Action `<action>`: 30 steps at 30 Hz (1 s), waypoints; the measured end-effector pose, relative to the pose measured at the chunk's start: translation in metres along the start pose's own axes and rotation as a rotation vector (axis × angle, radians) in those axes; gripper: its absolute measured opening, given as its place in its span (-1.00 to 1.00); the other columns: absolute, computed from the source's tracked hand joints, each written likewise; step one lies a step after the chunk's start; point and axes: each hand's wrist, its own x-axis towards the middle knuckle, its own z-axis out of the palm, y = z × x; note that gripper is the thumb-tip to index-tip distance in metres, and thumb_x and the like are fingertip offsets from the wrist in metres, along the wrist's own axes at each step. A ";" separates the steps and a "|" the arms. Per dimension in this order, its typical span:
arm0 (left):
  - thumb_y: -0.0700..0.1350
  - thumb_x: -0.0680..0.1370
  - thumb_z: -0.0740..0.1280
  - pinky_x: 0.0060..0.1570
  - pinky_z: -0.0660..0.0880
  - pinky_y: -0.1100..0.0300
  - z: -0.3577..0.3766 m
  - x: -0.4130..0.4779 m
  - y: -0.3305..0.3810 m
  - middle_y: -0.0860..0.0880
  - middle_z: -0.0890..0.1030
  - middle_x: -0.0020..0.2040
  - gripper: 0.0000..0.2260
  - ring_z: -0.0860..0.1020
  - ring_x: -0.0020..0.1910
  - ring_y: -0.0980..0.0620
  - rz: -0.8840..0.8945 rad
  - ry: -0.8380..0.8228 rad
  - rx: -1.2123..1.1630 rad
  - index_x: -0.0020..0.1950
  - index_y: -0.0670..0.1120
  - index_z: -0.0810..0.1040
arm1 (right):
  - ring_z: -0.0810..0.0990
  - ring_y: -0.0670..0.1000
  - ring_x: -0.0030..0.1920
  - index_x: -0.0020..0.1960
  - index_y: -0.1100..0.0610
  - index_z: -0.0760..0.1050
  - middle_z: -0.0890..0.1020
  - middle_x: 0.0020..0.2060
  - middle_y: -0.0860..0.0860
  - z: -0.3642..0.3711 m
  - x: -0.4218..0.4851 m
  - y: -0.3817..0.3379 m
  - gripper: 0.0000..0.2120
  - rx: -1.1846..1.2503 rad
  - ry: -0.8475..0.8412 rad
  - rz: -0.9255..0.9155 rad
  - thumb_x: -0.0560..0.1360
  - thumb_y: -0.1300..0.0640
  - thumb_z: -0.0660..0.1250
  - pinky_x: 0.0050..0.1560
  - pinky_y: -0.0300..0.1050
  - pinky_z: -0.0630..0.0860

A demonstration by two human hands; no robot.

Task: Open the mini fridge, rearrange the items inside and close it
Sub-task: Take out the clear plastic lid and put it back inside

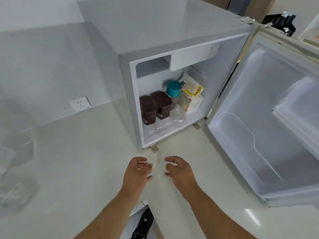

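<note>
Fridge (131,69) ahead of hands, door (269,121) swung wide open to right of right hand (181,171). Left hand (138,171) and right hand low on floor (69,161) just in front of fridge, fingers curled, both around blurry clear object (158,163) between them; grip contact hard to tell. Inside fridge, beyond hands: two brown boxes (155,106) at left, teal-lid jar (174,88) behind, bread bag (191,94) right, clear wrap (177,114) in front. Black shoe (143,225) below left forearm.
</note>
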 end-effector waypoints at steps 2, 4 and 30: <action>-0.21 0.56 0.43 -0.06 0.67 0.07 -0.026 -0.009 -0.007 -0.20 0.65 0.11 -0.83 0.68 0.09 -0.10 -0.010 0.058 -0.027 0.11 -0.01 0.59 | 0.73 0.09 -0.03 0.08 -0.06 0.68 0.73 -0.02 0.01 0.023 -0.012 0.007 -0.73 -0.021 -0.059 -0.001 0.52 0.24 0.34 0.06 0.05 0.66; -0.23 0.58 0.41 -0.03 0.67 0.05 -0.053 -0.009 -0.007 -0.23 0.65 0.11 -0.84 0.68 0.11 -0.13 -0.015 0.107 -0.050 0.12 -0.03 0.59 | 0.73 0.06 -0.03 0.14 -0.10 0.65 0.72 0.04 -0.01 0.048 -0.018 0.009 -0.70 -0.056 -0.114 -0.002 0.53 0.22 0.34 0.12 0.06 0.67; -0.05 0.57 0.45 0.17 0.55 0.05 -0.133 0.061 0.021 0.07 0.51 0.33 -0.55 0.59 0.21 -0.01 0.072 0.170 0.219 0.44 0.11 0.45 | 0.51 -0.01 0.37 0.44 -0.16 0.45 0.47 0.38 -0.16 0.143 0.019 -0.028 -0.51 -0.197 -0.204 -0.002 0.54 0.12 0.35 0.43 0.05 0.46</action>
